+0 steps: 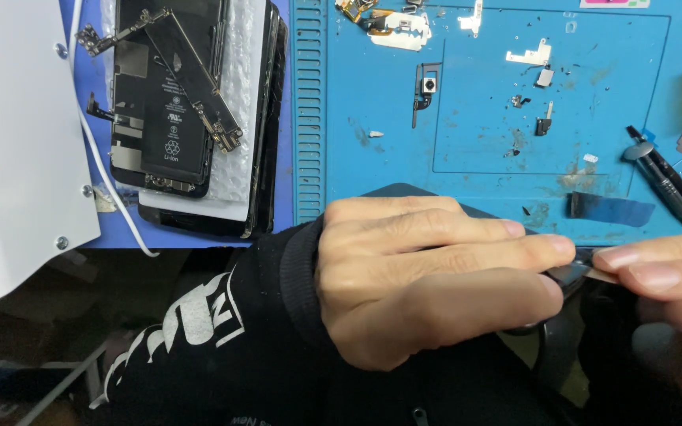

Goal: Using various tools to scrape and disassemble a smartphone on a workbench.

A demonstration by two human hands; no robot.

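Observation:
My left hand is closed around a dark phone held at the near edge of the blue work mat; only the phone's rounded top corner shows above my fingers. My right hand comes in from the right, its thumb and forefinger pinching a small thin dark part at the phone's end, right against my left fingertips. What that part is cannot be made out.
An opened phone with its black battery and a loose logic board lies on a stack at the left. Small metal brackets, a camera module, black screwdrivers, a strip of dark tape and a white panel lie about.

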